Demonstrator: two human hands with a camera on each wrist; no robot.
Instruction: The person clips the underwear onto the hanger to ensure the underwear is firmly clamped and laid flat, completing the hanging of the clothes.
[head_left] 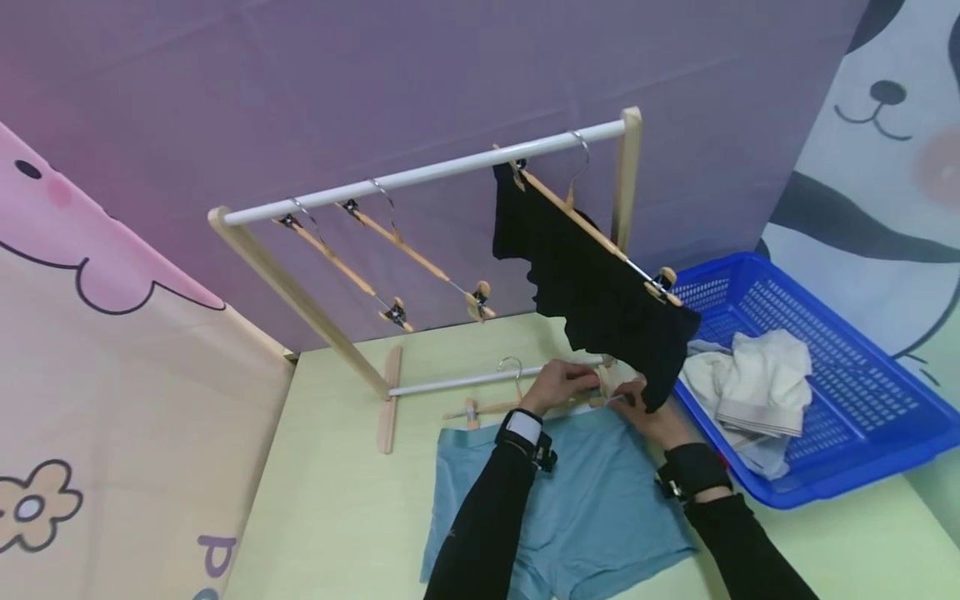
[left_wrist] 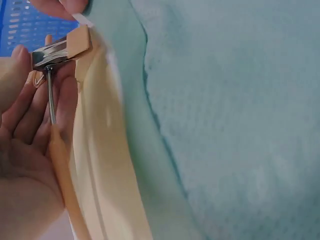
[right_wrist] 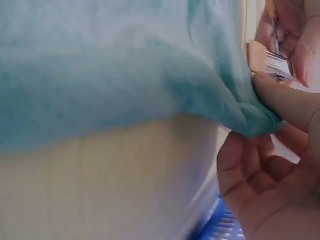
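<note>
Light blue shorts (head_left: 600, 500) lie spread below the rack, waistband toward it. Along that waistband runs a wooden clip hanger (head_left: 495, 408), its left clip (head_left: 471, 414) at the waistband's left part. My left hand (head_left: 558, 385) grips the hanger's right-end metal clip (left_wrist: 52, 54), thumb on one side and fingers behind, as the left wrist view shows. With thumb and fingers, my right hand (right_wrist: 275, 185) pinches the waistband corner of the shorts (right_wrist: 200, 90), right beside the clip's wooden pad (right_wrist: 257, 57).
A rack with a white top bar (head_left: 435, 172) stands behind. Two bare clip hangers (head_left: 341, 265) hang on its left, and a black garment (head_left: 592, 283) on a hanger overhangs my right hand. At right, a blue basket (head_left: 862, 358) holds crumpled white and grey clothes (head_left: 765, 383).
</note>
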